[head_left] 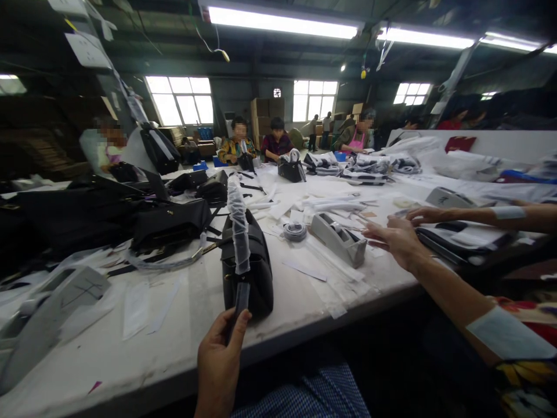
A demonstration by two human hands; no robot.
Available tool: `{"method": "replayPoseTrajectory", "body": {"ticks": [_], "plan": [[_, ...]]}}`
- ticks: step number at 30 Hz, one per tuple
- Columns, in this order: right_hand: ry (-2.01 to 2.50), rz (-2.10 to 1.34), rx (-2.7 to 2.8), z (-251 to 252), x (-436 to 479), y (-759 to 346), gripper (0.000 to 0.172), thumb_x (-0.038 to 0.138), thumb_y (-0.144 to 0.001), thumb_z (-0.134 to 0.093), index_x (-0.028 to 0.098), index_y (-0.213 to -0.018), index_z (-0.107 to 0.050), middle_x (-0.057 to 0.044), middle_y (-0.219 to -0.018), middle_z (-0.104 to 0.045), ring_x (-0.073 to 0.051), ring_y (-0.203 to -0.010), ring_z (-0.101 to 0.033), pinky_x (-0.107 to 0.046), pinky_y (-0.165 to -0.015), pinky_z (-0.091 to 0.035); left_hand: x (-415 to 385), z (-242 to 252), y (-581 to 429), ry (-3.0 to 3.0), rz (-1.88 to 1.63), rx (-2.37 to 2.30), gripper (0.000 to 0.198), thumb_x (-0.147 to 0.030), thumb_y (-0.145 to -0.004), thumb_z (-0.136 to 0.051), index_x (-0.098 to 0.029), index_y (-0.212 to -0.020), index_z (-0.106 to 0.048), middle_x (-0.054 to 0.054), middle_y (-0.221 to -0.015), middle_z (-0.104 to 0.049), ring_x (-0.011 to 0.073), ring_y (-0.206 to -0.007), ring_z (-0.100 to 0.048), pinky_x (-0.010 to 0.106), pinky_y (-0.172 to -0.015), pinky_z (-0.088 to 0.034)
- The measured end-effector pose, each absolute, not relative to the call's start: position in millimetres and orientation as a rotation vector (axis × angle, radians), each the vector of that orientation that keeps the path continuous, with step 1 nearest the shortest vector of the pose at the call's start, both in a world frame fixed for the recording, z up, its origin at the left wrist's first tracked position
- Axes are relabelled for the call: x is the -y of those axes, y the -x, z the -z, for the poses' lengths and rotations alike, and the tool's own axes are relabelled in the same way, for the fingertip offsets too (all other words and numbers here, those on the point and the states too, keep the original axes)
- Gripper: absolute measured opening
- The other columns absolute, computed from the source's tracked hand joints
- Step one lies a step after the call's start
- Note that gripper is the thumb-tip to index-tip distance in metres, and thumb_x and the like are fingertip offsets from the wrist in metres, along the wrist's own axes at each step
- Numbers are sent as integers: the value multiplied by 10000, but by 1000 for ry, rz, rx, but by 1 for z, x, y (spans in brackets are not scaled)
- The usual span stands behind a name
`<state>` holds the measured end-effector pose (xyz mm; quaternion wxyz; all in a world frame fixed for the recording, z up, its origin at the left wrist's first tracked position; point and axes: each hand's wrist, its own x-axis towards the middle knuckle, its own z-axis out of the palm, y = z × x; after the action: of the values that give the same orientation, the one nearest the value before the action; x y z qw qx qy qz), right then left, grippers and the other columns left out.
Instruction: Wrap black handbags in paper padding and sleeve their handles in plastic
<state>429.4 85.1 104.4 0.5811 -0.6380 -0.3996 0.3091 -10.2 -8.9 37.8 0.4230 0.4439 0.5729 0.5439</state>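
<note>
- At the front edge of the worktop [152, 354], near mid-view, a black bag [261, 267] stands upright, close to the worker.
- Left hand [220, 355]: fingers [217, 328] closed on a film-covered strap [242, 297], thumb on the near face, the others curled behind. Side judged from thumb and forearm.
- Right hand: out of view; state of its fingers cannot be told.
- Step in hand, as judged: handling the bag by its strap, with the handle [239, 232] already in crumpled white wrapping.
- Next move, as judged: calls for a firm hold on the strap and support at the bag's body, since a pull on the strap alone could tip it.
- Orientation: bag appears end-on to the worker, its long axis running away across the worktop. Handle rises nearly vertical, top leaning slightly left; strap slopes down toward the worker.
- Adjacent, to the right: a grey coil [295, 231], then a grey tape dispenser [335, 241]. A co-worker's hand [402, 241] is just beside the dispenser; contact cannot be confirmed.
</note>
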Motion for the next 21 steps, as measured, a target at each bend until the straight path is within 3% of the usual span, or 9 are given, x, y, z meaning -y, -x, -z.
{"method": "replayPoseTrajectory", "body": {"ticks": [6,13,18,21], "plan": [[1587,-851,794,-65,-59,-425,212,290,-688,-858,127,-753,-737,-122,-767,-747,-153,-574,-667,-245,-543,-601,8,-35,9,-1058,-1344,-1390,458,-555,-715,-765,-192,-990,-715,47,-971,-740,236,-991,-648,302,-913,-453],[1560,-725,765,-48,-63,-408,321,445,-651,-859,166,-667,-701,-98,-644,-701,-168,-495,-610,-285,-440,-539,15,-50,3,-1029,-1372,-1368,532,-566,-701,-765,-169,-1053,-737,32,-801,-721,209,-775,-653,289,-706,-517],[1510,-739,852,-50,-44,-375,427,537,-584,-869,159,-728,-732,-85,-707,-705,-136,-518,-568,-275,-487,-527,15,-54,0,-1022,-1374,-1318,524,-570,-706,-761,-163,-1036,-756,18,-671,-675,187,-700,-628,270,-643,-503],[1403,-858,1082,-63,-28,-327,410,527,-680,-823,153,-835,-759,-66,-753,-706,-118,-569,-566,-249,-565,-515,16,-56,-2,-995,-1387,-1282,492,-540,-732,-753,-155,-1038,-751,21,-681,-677,180,-710,-630,267,-667,-503]]}}
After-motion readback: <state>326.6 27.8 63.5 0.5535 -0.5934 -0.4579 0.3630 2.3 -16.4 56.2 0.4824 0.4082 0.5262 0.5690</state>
